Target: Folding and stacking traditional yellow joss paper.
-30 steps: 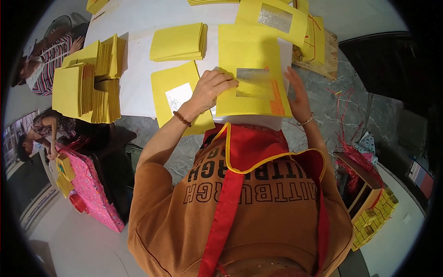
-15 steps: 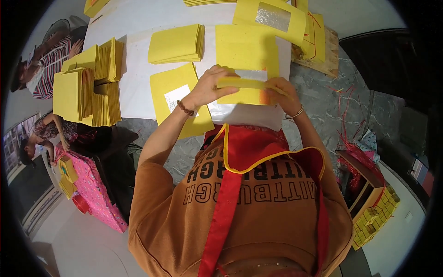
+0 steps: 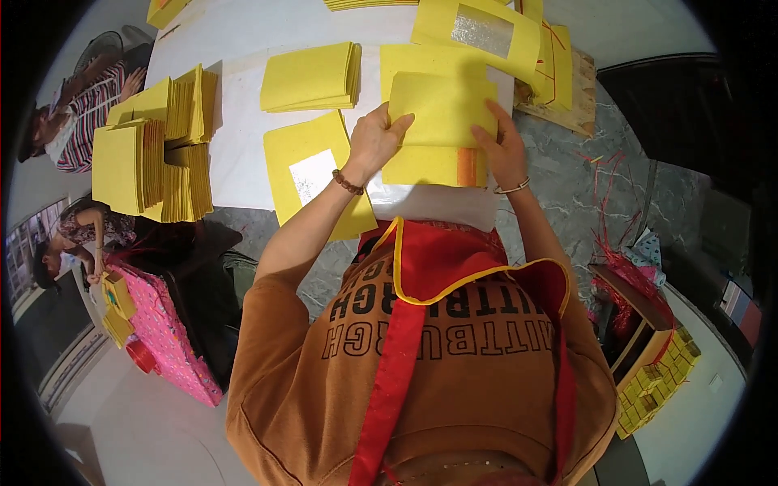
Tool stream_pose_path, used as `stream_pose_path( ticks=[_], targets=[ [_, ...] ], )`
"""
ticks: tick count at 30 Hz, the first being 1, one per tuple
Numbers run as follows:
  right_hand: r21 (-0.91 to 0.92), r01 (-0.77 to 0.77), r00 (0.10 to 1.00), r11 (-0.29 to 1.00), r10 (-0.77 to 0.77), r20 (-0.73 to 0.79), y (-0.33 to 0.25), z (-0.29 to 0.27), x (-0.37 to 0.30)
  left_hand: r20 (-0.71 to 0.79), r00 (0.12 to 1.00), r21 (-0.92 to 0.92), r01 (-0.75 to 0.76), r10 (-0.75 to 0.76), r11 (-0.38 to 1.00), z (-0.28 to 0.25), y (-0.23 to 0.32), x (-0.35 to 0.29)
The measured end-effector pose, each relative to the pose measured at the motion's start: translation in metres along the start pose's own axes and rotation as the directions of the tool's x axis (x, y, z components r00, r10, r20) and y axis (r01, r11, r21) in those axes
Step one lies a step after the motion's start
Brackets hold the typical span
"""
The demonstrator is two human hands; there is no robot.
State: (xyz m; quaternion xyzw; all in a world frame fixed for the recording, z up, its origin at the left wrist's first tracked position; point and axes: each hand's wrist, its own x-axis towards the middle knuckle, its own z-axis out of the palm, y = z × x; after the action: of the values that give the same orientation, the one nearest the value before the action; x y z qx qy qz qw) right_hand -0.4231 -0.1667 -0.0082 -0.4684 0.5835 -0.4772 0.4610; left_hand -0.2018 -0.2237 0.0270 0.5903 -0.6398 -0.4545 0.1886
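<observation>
A yellow paper sheet [image 3: 442,113] lies folded over on the white table cover [image 3: 243,138] in front of me, plain side up, with an orange strip [image 3: 466,167] at its lower right. My left hand [image 3: 374,144] grips the folded flap at its left edge, a bead bracelet on the wrist. My right hand [image 3: 504,147] holds the sheet's right edge, fingers stretched along the fold. Under it lies another yellow sheet of the same kind.
A yellow sheet with a silver square [image 3: 312,174] lies left of my hands, a flat yellow stack [image 3: 312,77] behind it, taller stacks [image 3: 154,150] far left. A foil-faced sheet [image 3: 478,28] and wooden board [image 3: 571,113] sit at back right. Two people [image 3: 77,113] are at left. A box of yellow bundles [image 3: 652,368] is at right.
The sheet lay flat with its silver square showing; both hands folded its lower part up and over, so the plain yellow side now faces up.
</observation>
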Motion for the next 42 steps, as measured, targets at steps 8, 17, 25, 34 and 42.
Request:
stream_pose_path(
  ticks=[8,17,25,34,42],
  targets=[
    [-0.16,0.159,0.982,0.974,-0.173,-0.078,-0.014,0.019,0.002,-0.064,0.998,-0.146,0.007,-0.017,0.989,0.01,0.002,0.003],
    [0.127,0.168,0.986,0.978,-0.168,-0.013,-0.021,0.009,-0.006,-0.001,0.992,-0.766,-0.083,0.128,0.638,0.005,0.011,-0.018],
    [0.189,0.045,0.986,0.981,-0.075,0.151,-0.012,0.0,-0.018,0.101,0.836,-0.095,-0.532,0.539,0.842,0.007,-0.018,-0.033],
    [-0.129,0.292,0.941,0.948,-0.261,0.216,-0.029,-0.009,-0.021,0.149,0.788,-0.078,-0.593,0.598,0.801,0.001,-0.023,-0.039],
    [-0.122,0.353,0.899,0.928,-0.3,0.319,-0.017,-0.018,-0.019,0.199,0.661,0.246,-0.749,0.724,0.616,-0.004,-0.027,-0.038]
  ],
)
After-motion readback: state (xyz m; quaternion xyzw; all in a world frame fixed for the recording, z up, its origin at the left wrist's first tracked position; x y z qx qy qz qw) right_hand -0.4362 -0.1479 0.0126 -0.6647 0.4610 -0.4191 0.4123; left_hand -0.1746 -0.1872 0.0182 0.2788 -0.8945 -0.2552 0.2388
